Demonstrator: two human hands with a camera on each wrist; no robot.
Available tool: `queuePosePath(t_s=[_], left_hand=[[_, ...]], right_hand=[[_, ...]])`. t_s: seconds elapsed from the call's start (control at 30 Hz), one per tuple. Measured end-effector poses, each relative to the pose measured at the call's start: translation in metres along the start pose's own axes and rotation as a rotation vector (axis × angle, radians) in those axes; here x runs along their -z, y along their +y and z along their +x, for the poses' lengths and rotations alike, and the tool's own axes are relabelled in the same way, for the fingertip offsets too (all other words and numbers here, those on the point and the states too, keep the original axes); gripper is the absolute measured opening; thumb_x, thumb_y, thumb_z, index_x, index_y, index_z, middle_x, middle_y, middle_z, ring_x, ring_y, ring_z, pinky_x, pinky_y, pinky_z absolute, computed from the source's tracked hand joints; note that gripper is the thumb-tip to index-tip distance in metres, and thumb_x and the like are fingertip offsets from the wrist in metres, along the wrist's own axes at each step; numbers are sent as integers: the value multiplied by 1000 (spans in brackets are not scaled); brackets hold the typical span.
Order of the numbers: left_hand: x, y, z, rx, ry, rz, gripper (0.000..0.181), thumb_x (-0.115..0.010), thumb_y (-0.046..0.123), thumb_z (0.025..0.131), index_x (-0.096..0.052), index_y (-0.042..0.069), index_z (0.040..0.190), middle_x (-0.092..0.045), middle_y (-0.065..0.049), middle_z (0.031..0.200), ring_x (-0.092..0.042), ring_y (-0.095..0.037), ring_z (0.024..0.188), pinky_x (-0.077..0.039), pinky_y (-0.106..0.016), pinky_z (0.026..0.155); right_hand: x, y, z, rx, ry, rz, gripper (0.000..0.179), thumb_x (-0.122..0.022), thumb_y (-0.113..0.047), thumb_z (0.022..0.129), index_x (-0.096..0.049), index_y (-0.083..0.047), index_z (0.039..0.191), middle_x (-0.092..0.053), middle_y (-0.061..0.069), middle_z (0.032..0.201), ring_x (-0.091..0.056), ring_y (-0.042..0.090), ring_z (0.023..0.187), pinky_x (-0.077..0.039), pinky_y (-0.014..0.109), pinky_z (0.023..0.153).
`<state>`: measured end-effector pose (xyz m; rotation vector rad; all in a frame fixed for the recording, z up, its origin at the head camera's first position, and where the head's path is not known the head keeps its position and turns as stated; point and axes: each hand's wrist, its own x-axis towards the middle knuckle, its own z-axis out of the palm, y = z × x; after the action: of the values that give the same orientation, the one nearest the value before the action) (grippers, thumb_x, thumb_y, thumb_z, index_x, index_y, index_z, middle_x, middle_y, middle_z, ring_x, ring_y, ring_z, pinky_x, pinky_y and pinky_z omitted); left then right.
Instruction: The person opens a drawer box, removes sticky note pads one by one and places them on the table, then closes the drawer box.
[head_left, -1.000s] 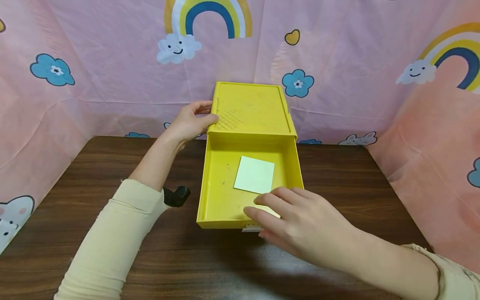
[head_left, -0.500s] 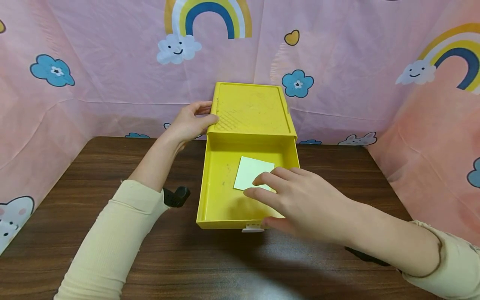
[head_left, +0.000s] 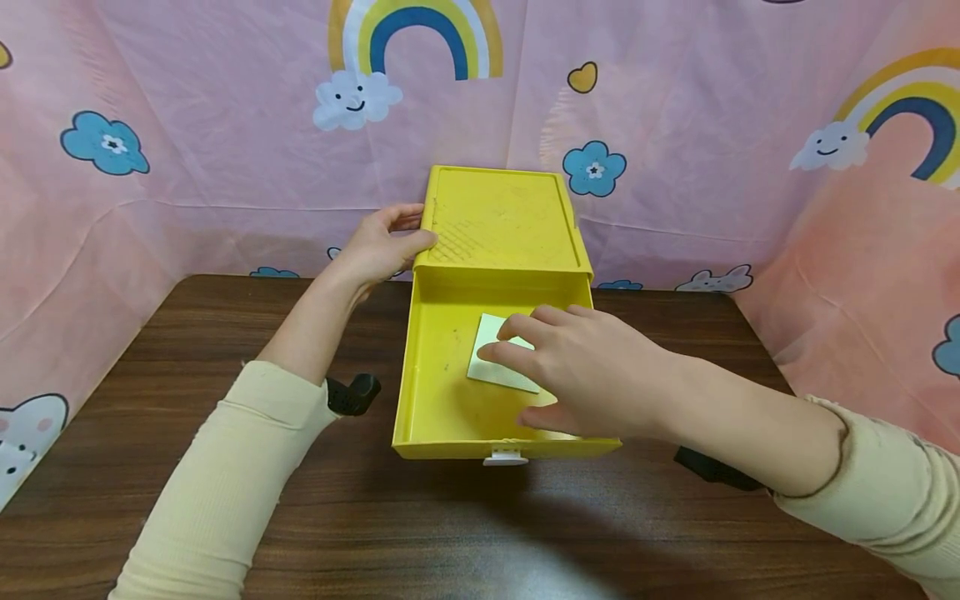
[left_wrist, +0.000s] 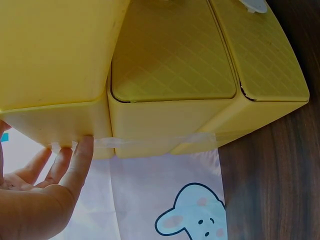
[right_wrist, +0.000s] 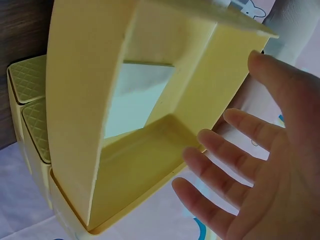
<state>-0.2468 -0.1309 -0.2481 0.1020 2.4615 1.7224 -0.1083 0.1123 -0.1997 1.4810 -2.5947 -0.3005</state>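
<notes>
Paper square (head_left: pixel 501 364) lay flat on the floor of the pulled-out yellow drawer (head_left: pixel 435 392). My right hand (head_left: pixel 592 375) hovered over it, grip wide, nothing grasped. My left hand (head_left: pixel 378 242) braced the cabinet (head_left: pixel 502 217), fingers straight.

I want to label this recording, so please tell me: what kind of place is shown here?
Probably a small indoor tabletop set-up, not a lived-in room: a dark wooden table enclosed by pink rainbow-print cloth, with one yellow drawer box on it.
</notes>
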Motion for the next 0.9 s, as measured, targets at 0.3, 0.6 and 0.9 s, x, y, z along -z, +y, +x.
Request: queuePosePath(t_s=[0.3,0.6,0.9], left_hand=[[0,0,0,-4,-3,-7,59,-57,21,90,-34,15,143,-37,-7,141,-51,-21,113,-49,-33,87],[1,-1,-1,-7,-11,-17,60,-58,22,89,-33,15,143,-37,-7,142,-51,-21,114,-49,-34,89],[1,-2,-1,-16,-15,-18,59,-58,22,89,-34,15,143,-38,-6,141,-50,-21,114,-49,-35,89]], right_hand=[[4,8,16,-38,-94,5,65,-68,-48,78,-49,-17,132,-57,2,114,-57,21,96,-52,35,75],[5,13,31,-142,-283,80,70,-64,-50,80,-42,-16,138,-53,5,117,-54,23,103,-51,36,79],[3,16,47,-190,-399,95,72,-61,-51,81,-38,-17,140,-52,7,120,-53,26,103,-50,38,80]])
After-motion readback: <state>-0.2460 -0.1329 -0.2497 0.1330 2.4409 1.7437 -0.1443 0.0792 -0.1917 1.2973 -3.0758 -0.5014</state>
